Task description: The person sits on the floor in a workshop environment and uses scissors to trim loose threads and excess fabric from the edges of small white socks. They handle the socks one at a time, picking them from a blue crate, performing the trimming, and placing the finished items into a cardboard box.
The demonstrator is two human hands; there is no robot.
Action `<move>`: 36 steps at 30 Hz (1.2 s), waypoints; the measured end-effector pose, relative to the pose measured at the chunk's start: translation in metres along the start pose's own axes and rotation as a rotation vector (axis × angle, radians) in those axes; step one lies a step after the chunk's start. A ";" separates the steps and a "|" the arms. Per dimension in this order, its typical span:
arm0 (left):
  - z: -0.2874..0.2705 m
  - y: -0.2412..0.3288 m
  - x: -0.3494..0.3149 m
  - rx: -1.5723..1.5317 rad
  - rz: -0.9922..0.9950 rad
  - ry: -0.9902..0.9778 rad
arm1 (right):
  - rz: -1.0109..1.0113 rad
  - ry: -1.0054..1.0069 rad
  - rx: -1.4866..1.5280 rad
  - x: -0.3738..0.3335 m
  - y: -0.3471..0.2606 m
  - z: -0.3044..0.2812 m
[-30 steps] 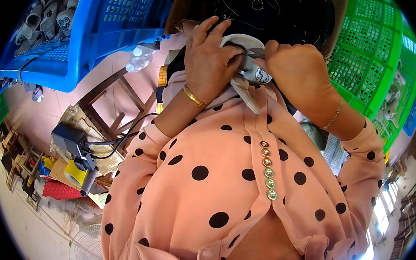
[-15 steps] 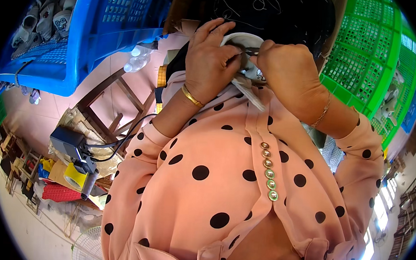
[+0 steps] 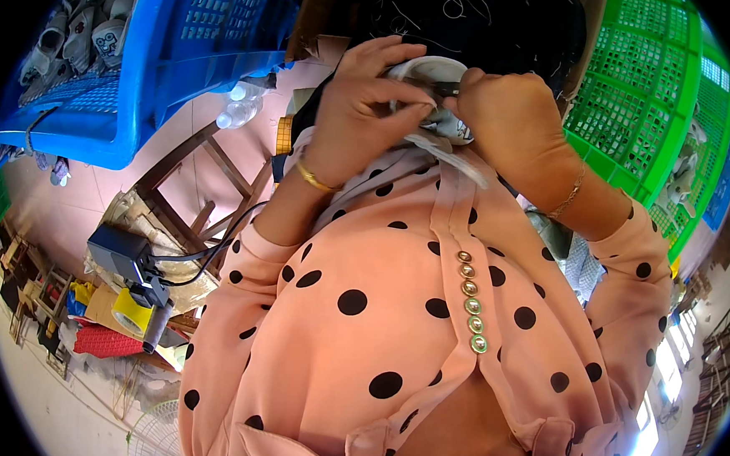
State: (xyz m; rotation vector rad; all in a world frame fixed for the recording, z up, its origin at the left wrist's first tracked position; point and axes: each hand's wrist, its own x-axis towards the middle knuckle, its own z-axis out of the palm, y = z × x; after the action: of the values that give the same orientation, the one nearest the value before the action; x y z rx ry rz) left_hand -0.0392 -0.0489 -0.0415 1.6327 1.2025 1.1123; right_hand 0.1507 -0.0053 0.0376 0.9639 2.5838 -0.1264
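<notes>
A pale shoe (image 3: 453,126) with a printed pattern lies in my lap, its opening turned up between my hands. My left hand (image 3: 370,115) grips the shoe's left side, thumb and forefinger pinched together over the opening. A light strap or strip of cloth (image 3: 457,161) hangs from the shoe toward my shirt. My right hand (image 3: 510,111) is closed in a fist on the shoe's right side, around a small dark tool (image 3: 445,89); only its tip shows, so its kind is unclear.
Ahead is a carton (image 3: 592,41) lined with dark cloth and loose threads. A blue crate (image 3: 125,121) with several shoes stands left, green crates (image 3: 633,85) right. A wooden stool frame (image 3: 177,154), plastic bottles (image 3: 240,112) and a black boxed device with cable (image 3: 119,251) are at left.
My left hand has shifted slightly, its thumb and forefinger now pinched over the opening. The shoe has tilted a little and its hanging strip has swung right. My right hand has barely moved.
</notes>
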 end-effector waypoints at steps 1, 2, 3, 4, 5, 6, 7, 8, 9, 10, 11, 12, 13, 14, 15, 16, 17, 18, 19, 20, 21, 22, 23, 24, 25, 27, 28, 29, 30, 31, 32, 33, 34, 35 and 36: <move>-0.007 0.003 0.002 -0.149 -0.100 0.048 | 0.042 0.003 0.012 -0.001 0.000 0.001; -0.017 0.008 0.006 -0.297 -0.202 0.094 | 0.083 0.006 0.025 -0.004 -0.001 0.001; -0.026 0.012 0.011 -0.445 -0.304 0.141 | 0.125 0.009 0.038 -0.006 -0.001 0.001; -0.035 0.013 0.016 -0.171 -0.183 0.230 | 0.092 0.021 0.016 -0.010 0.000 -0.002; -0.044 0.013 0.023 0.100 -0.056 0.312 | 0.063 0.032 -0.011 -0.014 0.001 -0.008; -0.049 0.013 0.027 0.370 0.073 0.390 | 0.036 0.043 -0.038 -0.016 0.002 -0.012; -0.048 0.019 0.028 0.470 0.116 0.356 | 0.081 0.013 -0.044 -0.015 0.003 -0.012; -0.045 0.027 0.028 0.568 0.160 0.319 | 0.127 -0.017 -0.050 -0.014 0.003 -0.013; -0.043 0.031 0.028 0.666 0.203 0.281 | 0.173 -0.048 -0.056 -0.014 0.003 -0.013; -0.039 0.021 0.021 0.570 0.229 0.191 | 0.162 -0.053 -0.048 -0.013 0.003 -0.015; -0.033 0.019 0.015 0.555 0.215 0.132 | 0.153 -0.059 -0.037 -0.013 0.005 -0.018; -0.025 0.019 0.012 0.540 0.200 0.073 | 0.144 -0.065 -0.025 -0.013 0.005 -0.020; -0.016 0.019 0.009 0.522 0.186 0.014 | 0.135 -0.047 0.006 -0.013 0.006 -0.019; -0.009 0.018 0.009 0.514 0.156 0.009 | 0.124 -0.029 0.037 -0.013 0.007 -0.018; -0.004 0.016 0.008 0.538 0.141 0.004 | 0.113 -0.011 0.068 -0.013 0.008 -0.017; 0.001 0.014 0.008 0.563 0.127 -0.002 | 0.087 -0.017 0.099 -0.013 0.009 -0.018; 0.005 0.012 0.007 0.589 0.112 -0.008 | 0.060 -0.023 0.130 -0.012 0.011 -0.019; 0.009 0.011 0.006 0.585 0.099 0.005 | 0.033 -0.029 0.160 -0.011 0.012 -0.020; 0.013 0.009 0.006 0.580 0.089 0.016 | 0.021 -0.007 0.143 -0.011 0.012 -0.019; 0.016 0.008 0.005 0.574 0.078 0.027 | 0.008 0.014 0.126 -0.011 0.012 -0.016; 0.018 0.007 0.005 0.575 0.077 0.039 | 0.014 0.022 0.120 -0.011 0.011 -0.015; 0.020 0.005 0.005 0.575 0.075 0.052 | 0.020 0.030 0.113 -0.011 0.010 -0.014; 0.022 0.005 0.006 0.574 0.073 0.065 | 0.046 0.024 0.118 -0.010 0.008 -0.015; 0.024 0.005 0.007 0.577 0.074 0.076 | 0.072 0.018 0.123 -0.010 0.006 -0.015; 0.026 0.005 0.007 0.583 0.072 0.089 | 0.100 -0.048 0.117 -0.008 0.005 -0.019; 0.030 0.004 0.008 0.587 0.072 0.114 | 0.156 -0.180 0.104 -0.006 0.005 -0.029; 0.032 0.002 0.008 0.583 0.077 0.125 | 0.152 -0.186 0.093 -0.006 0.006 -0.029; 0.034 -0.001 0.009 0.580 0.082 0.137 | 0.149 -0.192 0.082 -0.005 0.007 -0.029; 0.036 -0.004 0.010 0.567 0.096 0.150 | 0.145 -0.198 0.072 -0.005 0.007 -0.028; 0.038 -0.007 0.010 0.553 0.111 0.161 | 0.140 -0.183 0.066 -0.005 0.008 -0.028; 0.040 -0.008 0.011 0.538 0.126 0.172 | 0.135 -0.168 0.060 -0.006 0.008 -0.028; 0.039 -0.007 0.012 0.557 0.133 0.163 | 0.130 -0.152 0.054 -0.006 0.009 -0.028; 0.038 -0.006 0.013 0.578 0.139 0.154 | 0.130 -0.158 0.057 -0.006 0.009 -0.028; 0.037 -0.005 0.013 0.600 0.144 0.145 | 0.129 -0.164 0.061 -0.006 0.009 -0.028; 0.037 -0.005 0.014 0.587 0.143 0.138 | 0.129 -0.170 0.064 -0.006 0.009 -0.028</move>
State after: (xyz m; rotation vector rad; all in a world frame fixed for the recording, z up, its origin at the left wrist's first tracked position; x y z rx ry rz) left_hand -0.0034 -0.0381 -0.0544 2.1327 1.6306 1.0270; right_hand 0.1518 0.0045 0.0661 1.0905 2.3687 -0.2471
